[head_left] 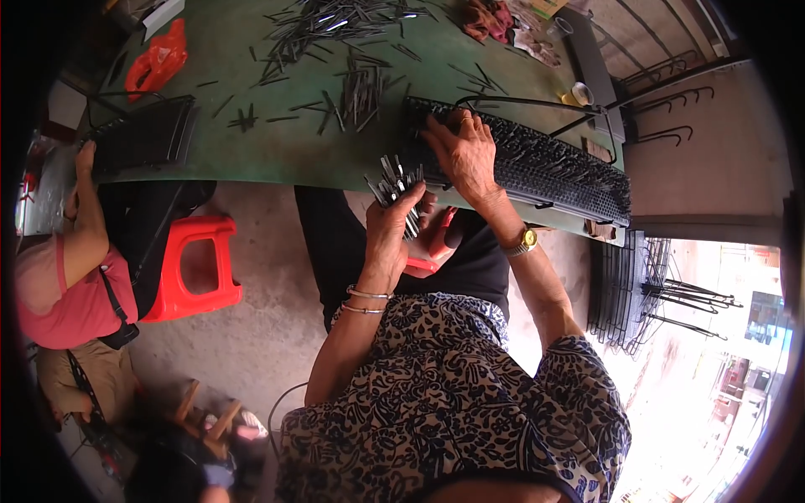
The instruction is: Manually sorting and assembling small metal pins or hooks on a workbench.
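Observation:
My left hand [387,230] is closed around a bundle of thin metal strips [392,183], dark and silvery, their ends fanning out above the thumb. It is just off the near edge of the table. My right hand [466,159] is over the left end of a long black perforated rack [549,159], its fingers bent down and pinched. Whatever those fingertips hold is hidden. Rows of small dark pieces stand in the rack's holes, and a black wire handle [528,101] arches over it.
Loose dark strips [360,94] lie on the green table [251,151], with a larger heap [335,21] behind. A cup of yellow liquid [579,95] and cloths [495,21] are at the far right. On the left, another person [80,277] works at a second black rack [147,134] beside a red stool [197,268].

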The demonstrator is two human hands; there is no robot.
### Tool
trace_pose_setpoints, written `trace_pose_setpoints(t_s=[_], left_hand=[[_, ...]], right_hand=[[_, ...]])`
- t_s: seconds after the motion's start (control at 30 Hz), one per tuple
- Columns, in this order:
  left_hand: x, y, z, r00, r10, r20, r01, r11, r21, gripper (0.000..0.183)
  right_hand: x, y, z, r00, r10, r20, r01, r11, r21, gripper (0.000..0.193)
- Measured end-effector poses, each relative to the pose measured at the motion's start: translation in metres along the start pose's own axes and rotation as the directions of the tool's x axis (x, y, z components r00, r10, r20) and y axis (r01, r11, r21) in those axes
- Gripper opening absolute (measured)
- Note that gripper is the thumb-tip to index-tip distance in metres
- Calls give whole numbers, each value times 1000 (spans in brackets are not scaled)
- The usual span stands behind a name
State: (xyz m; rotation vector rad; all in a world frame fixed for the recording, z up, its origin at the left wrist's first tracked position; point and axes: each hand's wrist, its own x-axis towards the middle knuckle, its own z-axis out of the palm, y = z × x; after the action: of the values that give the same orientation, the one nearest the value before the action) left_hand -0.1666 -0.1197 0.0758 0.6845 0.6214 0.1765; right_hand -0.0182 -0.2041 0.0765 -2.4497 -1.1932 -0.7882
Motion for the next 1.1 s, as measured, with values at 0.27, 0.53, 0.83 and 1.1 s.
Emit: trace_pose_setpoints(t_s=[0.27, 0.53, 0.83, 1.1], left_hand=[[-1, 1, -3, 999, 28, 27, -29, 998, 47, 17], [-1, -1, -2, 1000, -12, -18, 12, 1000, -3, 28], [4, -6, -2, 999, -26, -30, 22, 993, -117, 27], [2, -2, -3, 999, 7, -39, -7, 1000, 9, 19]], right_hand=[[-4, -12, -48, 707, -50, 706, -599, 489, 634, 21], [7, 2, -50, 664, -109, 739, -629, 453, 632, 11], [12, -13, -10, 905, 308, 292, -423, 611, 669, 7], [6, -17, 4, 978, 177, 110, -208, 878, 432, 10]])
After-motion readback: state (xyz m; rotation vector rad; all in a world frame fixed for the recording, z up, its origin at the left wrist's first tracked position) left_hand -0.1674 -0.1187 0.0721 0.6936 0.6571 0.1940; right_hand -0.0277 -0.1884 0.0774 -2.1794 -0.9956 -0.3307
